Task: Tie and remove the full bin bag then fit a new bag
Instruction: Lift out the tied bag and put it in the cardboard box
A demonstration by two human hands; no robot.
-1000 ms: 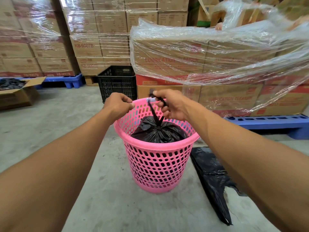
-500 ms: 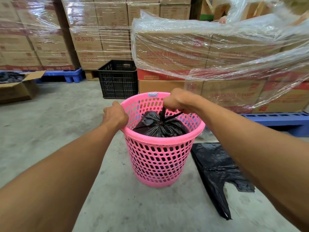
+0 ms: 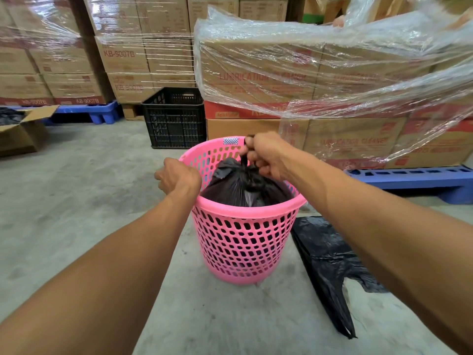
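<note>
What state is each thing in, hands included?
pink bin: upright on the floor.
full bag: tied shut, inside the bin.
spare bag: flat on the floor right of the bin, unfitted.
left hand: curled on the bin's rim.
right hand: grips the full bag's neck.
cardboard box: flaps open.

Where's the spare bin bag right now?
Head view, lower right: the spare black bag lies flat on the concrete floor beside the pink bin, on its right, partly hidden by the right forearm.
</note>
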